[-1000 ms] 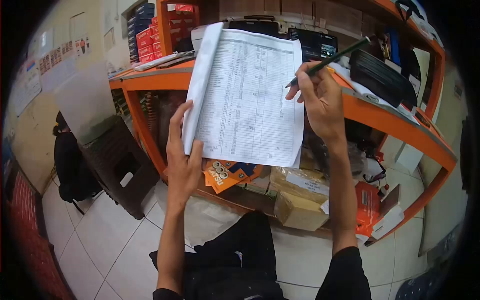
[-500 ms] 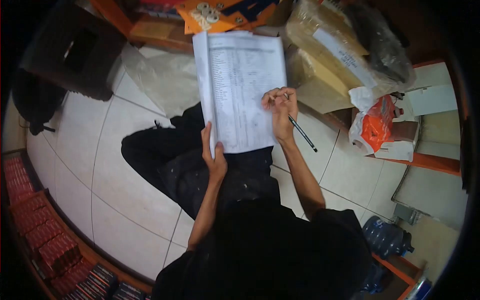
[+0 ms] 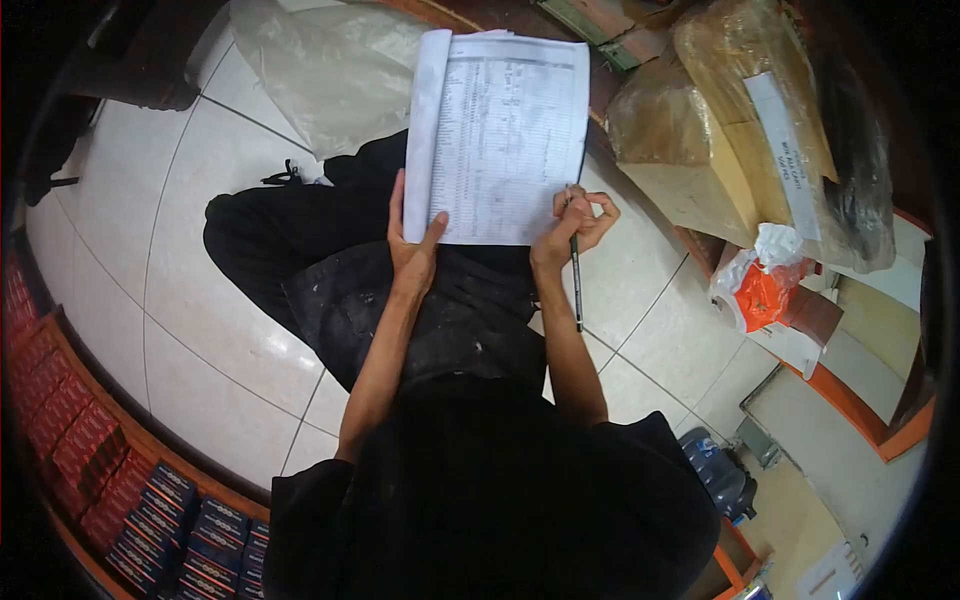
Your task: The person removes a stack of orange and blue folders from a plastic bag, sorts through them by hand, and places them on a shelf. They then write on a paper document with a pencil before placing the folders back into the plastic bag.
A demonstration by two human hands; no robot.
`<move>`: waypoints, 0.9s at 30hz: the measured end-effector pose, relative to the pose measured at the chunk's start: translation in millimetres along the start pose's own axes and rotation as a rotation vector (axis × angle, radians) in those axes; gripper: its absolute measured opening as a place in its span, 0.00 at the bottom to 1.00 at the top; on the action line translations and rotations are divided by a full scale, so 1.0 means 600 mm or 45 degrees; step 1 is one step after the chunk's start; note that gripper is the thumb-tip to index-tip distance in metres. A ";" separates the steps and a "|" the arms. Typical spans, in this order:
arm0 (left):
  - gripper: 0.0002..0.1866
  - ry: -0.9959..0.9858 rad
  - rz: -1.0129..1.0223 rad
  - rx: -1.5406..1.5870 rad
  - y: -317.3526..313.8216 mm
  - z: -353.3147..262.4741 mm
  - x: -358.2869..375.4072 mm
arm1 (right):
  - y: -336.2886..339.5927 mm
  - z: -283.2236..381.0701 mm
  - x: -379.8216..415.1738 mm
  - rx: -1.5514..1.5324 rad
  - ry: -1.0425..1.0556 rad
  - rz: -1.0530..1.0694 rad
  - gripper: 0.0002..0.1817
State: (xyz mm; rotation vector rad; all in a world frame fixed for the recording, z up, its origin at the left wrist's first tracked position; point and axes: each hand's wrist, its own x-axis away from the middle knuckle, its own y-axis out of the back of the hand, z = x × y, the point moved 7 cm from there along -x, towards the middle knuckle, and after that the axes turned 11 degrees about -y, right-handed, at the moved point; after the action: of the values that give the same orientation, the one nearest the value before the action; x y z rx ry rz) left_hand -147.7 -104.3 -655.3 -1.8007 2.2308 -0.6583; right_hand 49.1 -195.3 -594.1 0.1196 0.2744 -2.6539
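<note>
A sheaf of printed paper sheets (image 3: 505, 140), its left side folded over, rests above my crossed legs. Columns of small rows cover the top sheet; the text is too small to read. My left hand (image 3: 413, 245) grips the lower left corner, thumb on top of the paper. At the lower right edge, my right hand (image 3: 578, 228) is closed around a dark pencil (image 3: 577, 290). The pencil's upper end meets the sheet's right margin, and its other end points down toward my forearm.
White floor tiles (image 3: 230, 270) surround my legs. A plastic-wrapped cardboard box (image 3: 700, 150) and an orange-and-white bag (image 3: 760, 290) stand at right. Red boxes (image 3: 85, 430) and dark boxes (image 3: 160, 510) fill a shelf at lower left. A translucent plastic sheet (image 3: 320, 70) lies beyond my knee.
My right hand has moved down along the paper's right edge, and the pencil has swung from slanting to nearly upright, its tip now at the sheet. The view has shifted.
</note>
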 end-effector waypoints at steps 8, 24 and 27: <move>0.30 0.144 0.020 0.139 0.019 0.054 0.024 | -0.117 0.015 0.088 0.622 0.418 0.764 0.14; 0.30 0.247 0.019 0.190 0.055 0.095 0.041 | -0.097 -0.006 0.081 0.557 0.360 0.640 0.11; 0.34 0.250 0.047 0.144 0.056 0.096 0.042 | -0.063 -0.033 0.059 0.376 0.113 0.474 0.10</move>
State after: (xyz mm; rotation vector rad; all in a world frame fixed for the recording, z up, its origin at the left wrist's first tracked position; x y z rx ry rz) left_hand -158.8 -135.5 -718.3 -1.7027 2.2892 -0.9718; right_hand 1.1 -173.4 -611.7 0.3483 -0.1064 -2.3034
